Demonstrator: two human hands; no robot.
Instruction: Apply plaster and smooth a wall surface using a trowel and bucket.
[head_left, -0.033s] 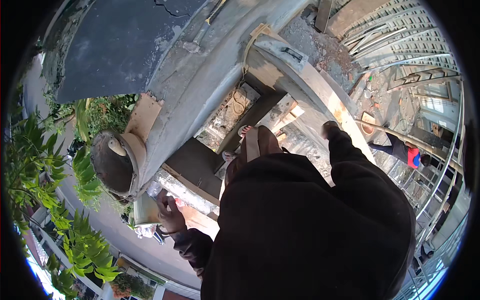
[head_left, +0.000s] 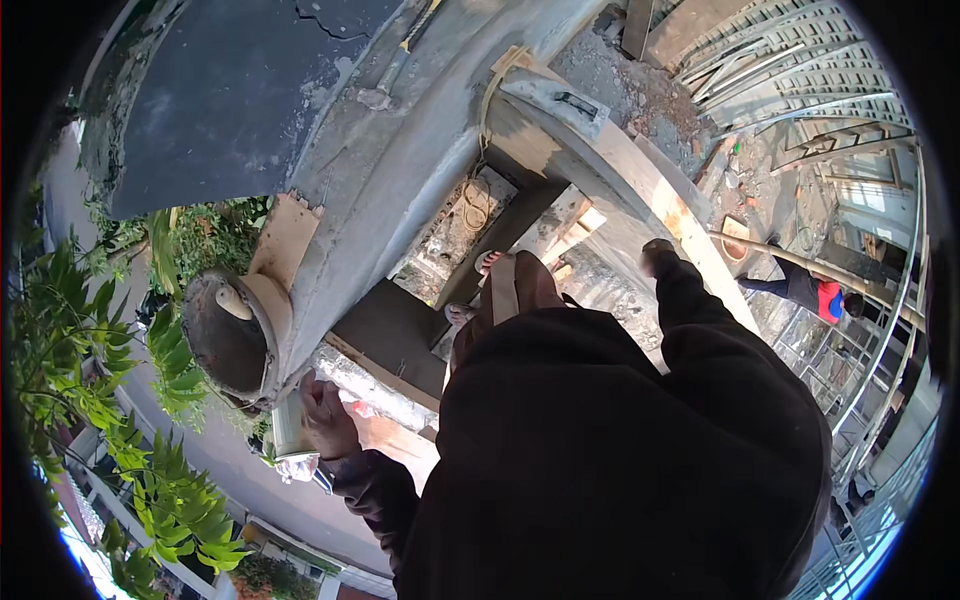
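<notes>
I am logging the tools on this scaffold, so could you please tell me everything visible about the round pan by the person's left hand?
The round pan is a shallow bowl, dark and crusted inside, as if coated with dried mortar, with a paler worn rim. A light lump sits near its upper edge. It rests tilted against the edge of the grey concrete ledge, above green foliage. The left hand is just below and beside it, on a pale cylindrical object; whether the hand touches the pan cannot be told.
</notes>
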